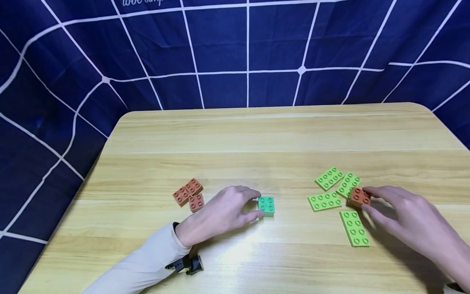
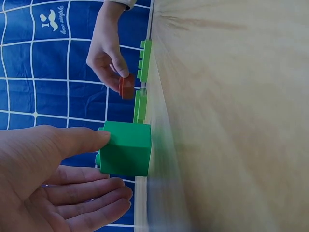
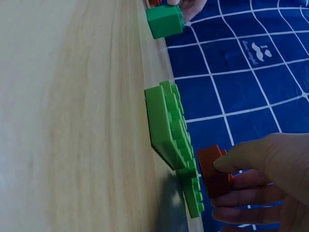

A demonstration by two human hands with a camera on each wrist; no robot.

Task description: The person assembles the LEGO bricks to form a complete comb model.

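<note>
Thumb and fingers of my left hand (image 1: 228,209) pinch a square dark-green toy building brick (image 1: 266,206) by its sides, near the middle of the table. In the left wrist view that green brick (image 2: 126,149) is tall, with its lower face at the tabletop. My right hand (image 1: 413,216) pinches a reddish-brown brick (image 1: 360,197), with four studs, at its near end. The right wrist view has this brown brick (image 3: 213,170) held above the table, beside flat lime-green bricks (image 3: 164,125).
Several lime-green eight-stud bricks (image 1: 324,201) lie around the right hand, one nearer the front (image 1: 354,228). Three reddish-brown bricks (image 1: 196,202) lie together beyond the left forearm. A blue cloth with white lines (image 1: 220,49) hangs behind the wooden table (image 1: 257,143).
</note>
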